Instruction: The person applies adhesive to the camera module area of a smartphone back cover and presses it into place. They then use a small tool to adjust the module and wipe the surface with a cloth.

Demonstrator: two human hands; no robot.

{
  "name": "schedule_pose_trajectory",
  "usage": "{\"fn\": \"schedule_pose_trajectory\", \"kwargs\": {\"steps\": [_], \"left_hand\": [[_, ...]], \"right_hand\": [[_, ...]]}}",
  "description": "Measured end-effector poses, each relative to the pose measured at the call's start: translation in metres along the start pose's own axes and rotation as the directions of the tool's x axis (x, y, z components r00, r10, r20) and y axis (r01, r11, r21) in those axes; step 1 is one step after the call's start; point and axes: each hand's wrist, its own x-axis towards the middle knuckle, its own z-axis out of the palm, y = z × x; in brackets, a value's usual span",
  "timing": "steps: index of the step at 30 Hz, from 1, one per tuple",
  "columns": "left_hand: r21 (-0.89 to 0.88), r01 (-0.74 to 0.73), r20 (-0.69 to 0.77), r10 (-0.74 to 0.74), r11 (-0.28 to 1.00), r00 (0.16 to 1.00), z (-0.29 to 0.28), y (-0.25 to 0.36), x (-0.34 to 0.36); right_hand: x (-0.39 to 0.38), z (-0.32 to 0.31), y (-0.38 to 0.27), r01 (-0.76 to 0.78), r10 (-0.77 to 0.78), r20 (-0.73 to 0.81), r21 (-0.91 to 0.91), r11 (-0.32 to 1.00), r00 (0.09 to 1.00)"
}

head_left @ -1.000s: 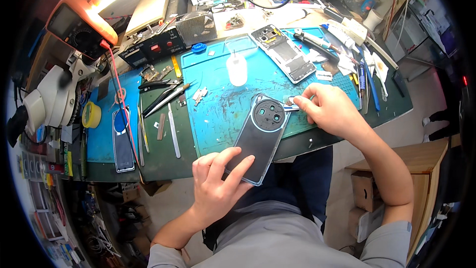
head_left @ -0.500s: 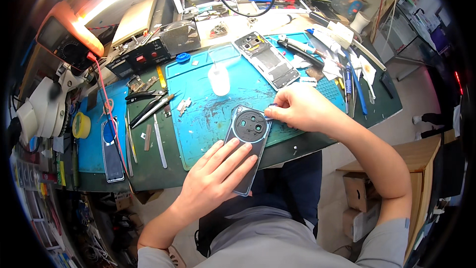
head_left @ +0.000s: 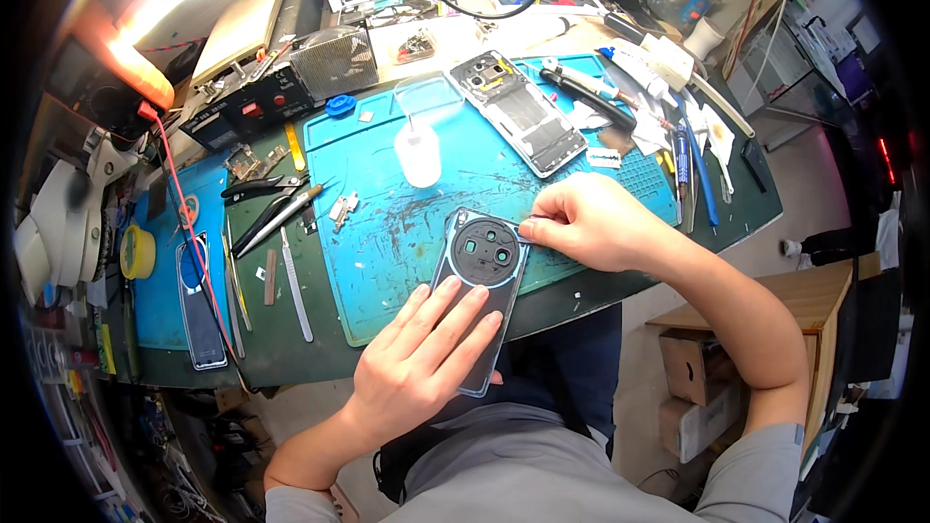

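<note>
A dark phone back cover (head_left: 455,308) with a pale blue edge and a round black camera ring (head_left: 486,253) tilts over the front edge of the bench. My left hand (head_left: 418,349) lies across its lower half, fingers stretched over the surface and the thumb tip showing at the far side underneath. At the cover's upper right corner, my right hand (head_left: 573,225) pinches thumb and forefinger together; whatever is between them is too small to make out. Behind, on the blue mat (head_left: 373,261), lies an opened phone (head_left: 518,114) with its inside facing up. A white-bottomed container (head_left: 419,157) stands left of that phone.
Left on the bench lie a second dark phone cover (head_left: 201,315), pliers (head_left: 262,190), a metal spudger-like tool (head_left: 296,286) and yellow tape (head_left: 137,252). An orange multimeter (head_left: 126,68) stands behind. Pens, tubes and a blue stick (head_left: 705,169) crowd the right side.
My right hand's pinch has slid slightly down along the cover's upper right edge. The left hand keeps its place on the cover. The whole view has shifted a little.
</note>
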Motion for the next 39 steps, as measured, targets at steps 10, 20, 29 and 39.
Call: {"fn": "schedule_pose_trajectory", "kwargs": {"steps": [10,20,29,39], "left_hand": [[0.009,0.007,-0.010,-0.007,1.000,1.000,0.002,0.001,-0.001],[-0.137,0.073,0.207,-0.044,0.988,0.977,-0.025,0.015,0.006],[-0.215,0.337,-0.124,-0.368,0.917,0.922,-0.020,-0.091,0.069],[-0.099,0.008,-0.048,-0.012,0.995,0.999,-0.027,-0.057,0.084]], "right_hand": [[0.000,-0.002,0.002,-0.014,0.012,0.031,0.072,0.997,0.999],[0.001,-0.007,-0.002,0.000,0.002,0.046,-0.052,0.999,0.999],[0.007,-0.010,-0.006,-0.038,0.046,0.110,-0.072,0.997,0.993],[0.004,-0.008,-0.001,-0.040,0.037,0.113,0.024,0.999,0.993]]}}
